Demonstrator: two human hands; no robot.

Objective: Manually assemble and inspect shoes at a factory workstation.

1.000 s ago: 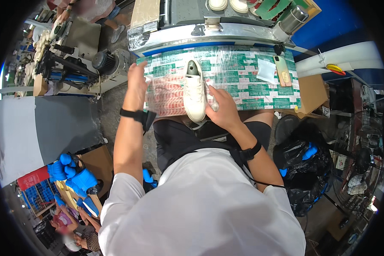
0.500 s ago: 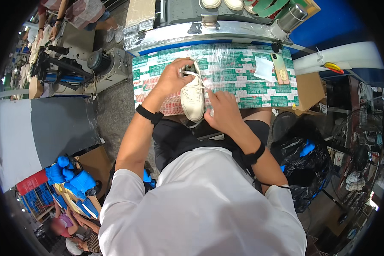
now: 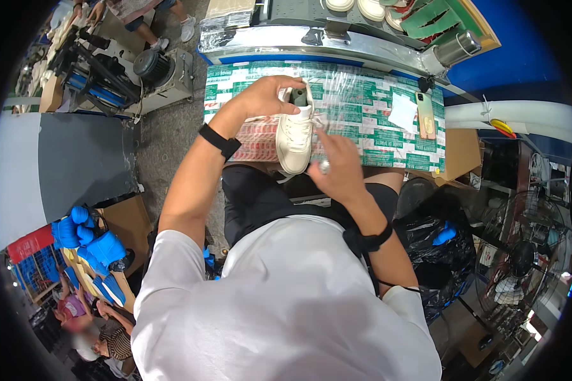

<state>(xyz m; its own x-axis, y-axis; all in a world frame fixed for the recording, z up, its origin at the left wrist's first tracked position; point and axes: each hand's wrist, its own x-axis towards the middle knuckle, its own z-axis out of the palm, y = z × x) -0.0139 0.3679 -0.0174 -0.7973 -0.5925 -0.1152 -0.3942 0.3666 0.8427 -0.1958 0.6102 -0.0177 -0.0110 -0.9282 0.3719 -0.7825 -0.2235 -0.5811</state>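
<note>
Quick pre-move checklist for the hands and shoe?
1. Shoe toe toward wearer: ok.
2. Toe inside table's near edge: not ok, appears to reach past it.
3. Left hand at shoe opening: ok.
4. Right hand beside laces: ok; firm grip on one: cannot tell.
5. Shiny item at right hand, identity: cannot tell.
6. Phone apart from shoe: ok.

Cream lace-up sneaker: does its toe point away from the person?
No, the cream lace-up sneaker points its toe down the picture, toward the person.
</note>
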